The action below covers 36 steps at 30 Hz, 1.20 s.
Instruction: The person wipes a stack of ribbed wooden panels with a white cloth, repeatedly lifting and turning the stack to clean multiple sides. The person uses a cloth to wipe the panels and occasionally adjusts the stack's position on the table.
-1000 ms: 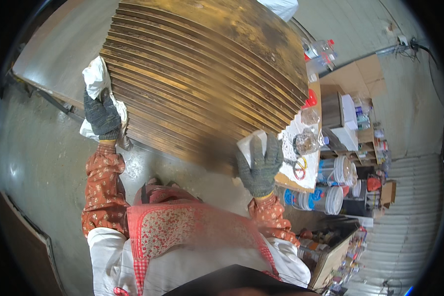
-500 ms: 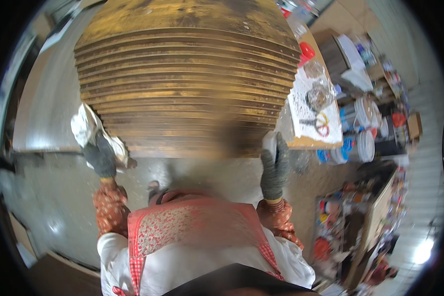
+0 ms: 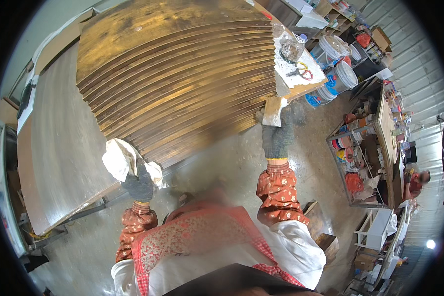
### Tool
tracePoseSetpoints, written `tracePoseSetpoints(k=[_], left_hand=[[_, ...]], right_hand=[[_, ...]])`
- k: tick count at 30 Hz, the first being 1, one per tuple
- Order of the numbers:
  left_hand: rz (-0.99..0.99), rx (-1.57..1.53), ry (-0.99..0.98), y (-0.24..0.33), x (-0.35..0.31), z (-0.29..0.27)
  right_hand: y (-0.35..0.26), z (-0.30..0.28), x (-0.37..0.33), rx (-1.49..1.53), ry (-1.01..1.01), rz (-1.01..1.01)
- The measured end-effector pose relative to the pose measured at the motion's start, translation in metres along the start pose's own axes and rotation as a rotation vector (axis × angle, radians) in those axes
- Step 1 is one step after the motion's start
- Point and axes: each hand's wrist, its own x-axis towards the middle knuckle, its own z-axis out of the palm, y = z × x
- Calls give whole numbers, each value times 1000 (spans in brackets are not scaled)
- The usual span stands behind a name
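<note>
A stack of brown, yellow-streaked wooden boards (image 3: 182,84) fills the upper middle, their long edges stepped like stairs. My left hand (image 3: 139,185), in a dark grey knit glove, is closed on a crumpled white cloth (image 3: 119,160) at the near left corner of the stack. At the near right corner, my right hand (image 3: 277,138), gloved the same way, grips a flat tan-and-white block (image 3: 272,111). The block is close to the board edges; whether it touches them I cannot tell. Its exact kind is unclear, and the fingers behind it are partly hidden.
A grey panel (image 3: 59,133) lies left of the stack. Right of it, a white-covered surface holds scissors (image 3: 303,73) and a clear plastic-wrapped lump (image 3: 291,50). Several plastic buckets (image 3: 343,76) stand beyond. A cluttered metal-framed shelf (image 3: 362,148) is farther right; another person (image 3: 418,182) is at far right.
The view has turned, so the stack now slants up to the right. My right hand now shows the block's broad face. The cloth stays at the left corner in my left hand.
</note>
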Motion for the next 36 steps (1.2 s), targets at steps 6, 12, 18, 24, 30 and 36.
tracePoseSetpoints(k=[6, 12, 18, 24, 30, 36], left_hand=[[-251, -124, -139, 10, -1, -5], [-215, -149, -137, 18, 10, -6], [-393, -202, -177, 27, 3, -9], [-285, -87, -207, 24, 4, -11], [-401, -149, -180, 24, 0, -11], [-352, -79, -158, 17, 2, -7]], right_hand=[[30, 4, 25, -1274, 213, -489], [41, -2, 23, -1765, 128, -562], [50, 74, -64, -1807, -281, -527], [36, 34, -24, -1808, -329, -818], [29, 18, 14, -1629, -72, -515], [27, 1, 17, -1821, -348, -966]])
